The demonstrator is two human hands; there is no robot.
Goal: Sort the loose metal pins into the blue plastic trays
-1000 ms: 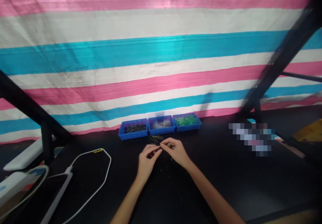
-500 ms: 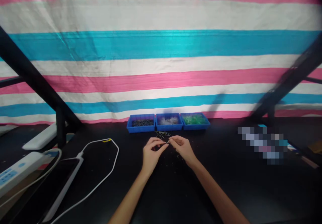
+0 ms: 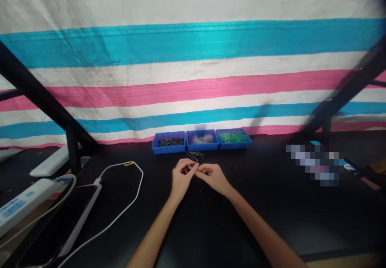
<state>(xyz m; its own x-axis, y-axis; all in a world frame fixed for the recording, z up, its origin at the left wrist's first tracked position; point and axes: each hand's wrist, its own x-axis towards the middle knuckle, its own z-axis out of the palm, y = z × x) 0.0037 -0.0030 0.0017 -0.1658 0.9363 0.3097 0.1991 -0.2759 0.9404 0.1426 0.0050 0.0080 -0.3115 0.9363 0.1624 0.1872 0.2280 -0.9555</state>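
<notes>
Left hand and right hand: lower centre, fingers pressed together at tips; whether anything is pinched cannot be told | Loose pins: centre, beside trays | Judged light, stiff, slippery; should be taken at mid-length

Hands meet, fingertips pinched (both bare).

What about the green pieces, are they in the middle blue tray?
No, the green pieces lie in the right-hand blue tray, while the middle blue tray holds whitish pieces.
</notes>
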